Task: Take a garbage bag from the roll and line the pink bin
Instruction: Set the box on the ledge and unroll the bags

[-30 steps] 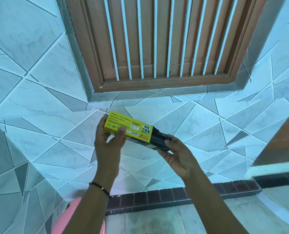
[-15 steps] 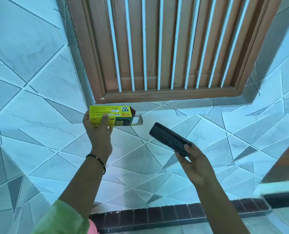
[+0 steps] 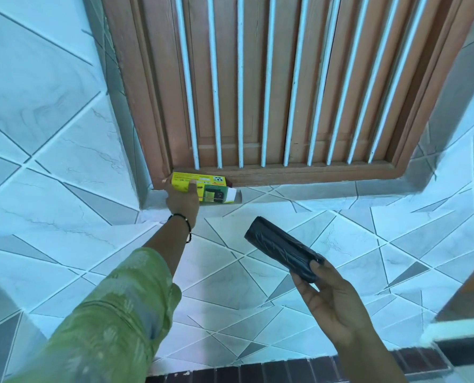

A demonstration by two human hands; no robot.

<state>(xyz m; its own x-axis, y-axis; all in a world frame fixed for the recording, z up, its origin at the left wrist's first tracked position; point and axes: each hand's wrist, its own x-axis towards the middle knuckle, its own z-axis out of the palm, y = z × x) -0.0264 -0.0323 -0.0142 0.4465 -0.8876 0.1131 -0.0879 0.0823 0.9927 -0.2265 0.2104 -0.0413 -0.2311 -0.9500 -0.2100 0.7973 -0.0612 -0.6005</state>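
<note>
Gripping the yellow box [image 3: 199,186] at the window ledge [image 3: 313,193], our left hand [image 3: 181,200] curls round it; its print is unreadable. Our right hand [image 3: 338,297] pinches the black roll [image 3: 281,248].

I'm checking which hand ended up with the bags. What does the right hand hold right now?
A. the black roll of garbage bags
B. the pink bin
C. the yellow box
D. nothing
A: the right hand grips one end of the black roll of garbage bags, while the left hand holds the yellow box at the window ledge.
</note>
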